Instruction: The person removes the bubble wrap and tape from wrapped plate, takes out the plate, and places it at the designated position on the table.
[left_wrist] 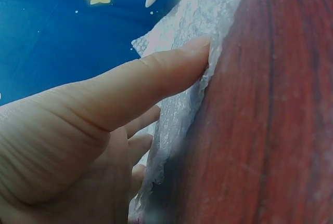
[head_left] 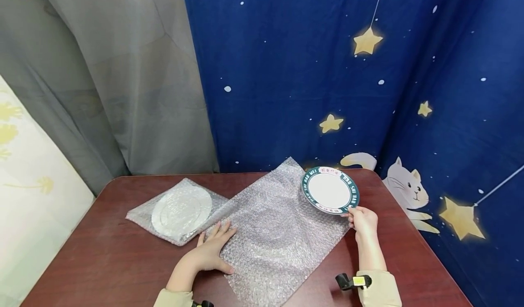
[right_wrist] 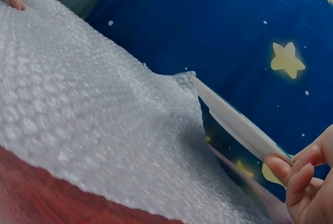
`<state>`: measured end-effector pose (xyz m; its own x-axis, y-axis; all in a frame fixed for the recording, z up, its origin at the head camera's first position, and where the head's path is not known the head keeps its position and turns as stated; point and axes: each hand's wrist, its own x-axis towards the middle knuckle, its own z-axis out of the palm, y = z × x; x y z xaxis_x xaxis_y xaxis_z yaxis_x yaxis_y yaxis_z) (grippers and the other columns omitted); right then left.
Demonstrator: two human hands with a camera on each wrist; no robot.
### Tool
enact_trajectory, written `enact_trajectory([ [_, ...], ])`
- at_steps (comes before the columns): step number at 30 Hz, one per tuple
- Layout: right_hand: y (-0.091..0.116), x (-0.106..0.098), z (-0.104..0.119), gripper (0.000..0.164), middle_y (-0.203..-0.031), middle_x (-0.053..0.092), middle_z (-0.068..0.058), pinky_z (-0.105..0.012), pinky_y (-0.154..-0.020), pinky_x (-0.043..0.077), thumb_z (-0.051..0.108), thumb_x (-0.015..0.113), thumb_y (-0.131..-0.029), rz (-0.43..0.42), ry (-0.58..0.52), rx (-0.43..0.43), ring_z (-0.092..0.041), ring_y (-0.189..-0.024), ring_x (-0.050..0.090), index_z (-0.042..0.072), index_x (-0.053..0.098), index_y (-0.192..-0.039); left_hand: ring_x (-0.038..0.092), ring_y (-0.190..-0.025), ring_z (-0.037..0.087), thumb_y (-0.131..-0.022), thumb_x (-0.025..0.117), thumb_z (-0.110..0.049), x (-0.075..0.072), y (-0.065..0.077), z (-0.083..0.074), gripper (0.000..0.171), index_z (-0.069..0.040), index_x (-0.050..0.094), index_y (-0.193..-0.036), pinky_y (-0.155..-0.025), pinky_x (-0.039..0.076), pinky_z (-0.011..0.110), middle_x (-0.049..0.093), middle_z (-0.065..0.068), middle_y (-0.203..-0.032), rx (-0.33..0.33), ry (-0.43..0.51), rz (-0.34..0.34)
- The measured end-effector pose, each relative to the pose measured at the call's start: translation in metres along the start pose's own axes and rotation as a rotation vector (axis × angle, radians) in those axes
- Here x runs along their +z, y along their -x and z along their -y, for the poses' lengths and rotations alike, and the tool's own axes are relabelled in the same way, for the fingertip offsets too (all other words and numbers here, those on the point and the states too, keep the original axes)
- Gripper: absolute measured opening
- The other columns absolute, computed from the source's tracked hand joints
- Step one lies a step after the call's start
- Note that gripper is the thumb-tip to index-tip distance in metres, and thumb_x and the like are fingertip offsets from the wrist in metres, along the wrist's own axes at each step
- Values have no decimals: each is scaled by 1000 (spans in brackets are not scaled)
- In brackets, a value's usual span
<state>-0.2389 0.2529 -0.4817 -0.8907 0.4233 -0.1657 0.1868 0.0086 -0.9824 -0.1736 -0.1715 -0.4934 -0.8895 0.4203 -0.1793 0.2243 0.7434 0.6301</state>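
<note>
My right hand (head_left: 364, 220) pinches the near right rim of a white plate (head_left: 329, 189) with a dark green lettered border. In the right wrist view the plate (right_wrist: 244, 128) shows edge-on, tilted above a sheet of bubble wrap (right_wrist: 104, 109). That sheet (head_left: 274, 234) lies spread across the middle of the table. On its left edge rests my left hand (head_left: 210, 252), fingers spread and thumb apart. The left wrist view shows the thumb of the left hand (left_wrist: 104, 109) lying along the wrap's edge.
To the left, a white plate (head_left: 182, 210) lies inside bubble wrap (head_left: 141, 213), next to the spread sheet. The reddish-brown wooden table (head_left: 102, 261) ends at a grey curtain (head_left: 151, 84) and a blue star-patterned curtain (head_left: 278, 70).
</note>
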Motion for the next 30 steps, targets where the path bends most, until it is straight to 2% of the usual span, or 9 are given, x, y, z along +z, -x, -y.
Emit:
enact_trajectory([
  [12, -8, -11, -7, 24, -60, 59, 0, -18, -46, 40, 5, 51, -94, -84, -16, 24, -6, -51, 46, -14, 55, -109, -1, -143, 39, -62, 89, -35, -1, 0, -2, 106, -9, 35, -149, -102, -8, 67, 14, 16, -157, 7, 13, 14],
  [17, -11, -13, -9, 25, -60, 60, 2, -18, -46, 40, 6, 52, -95, -110, -46, 52, -5, -50, 46, -13, 55, -111, 0, -143, 38, -61, 89, -35, -2, 1, -2, 106, -9, 35, -149, -103, -9, 67, 14, 16, -157, 5, 14, 9],
  [30, -22, -26, -12, 20, -56, 62, 3, -17, -46, 42, 7, 54, -95, -179, -117, 81, -6, -51, 52, -9, 62, -105, 1, -143, 38, -61, 88, -36, -1, 0, -1, 105, -9, 35, -149, -103, -8, 67, 15, 16, -157, 9, -8, 2],
])
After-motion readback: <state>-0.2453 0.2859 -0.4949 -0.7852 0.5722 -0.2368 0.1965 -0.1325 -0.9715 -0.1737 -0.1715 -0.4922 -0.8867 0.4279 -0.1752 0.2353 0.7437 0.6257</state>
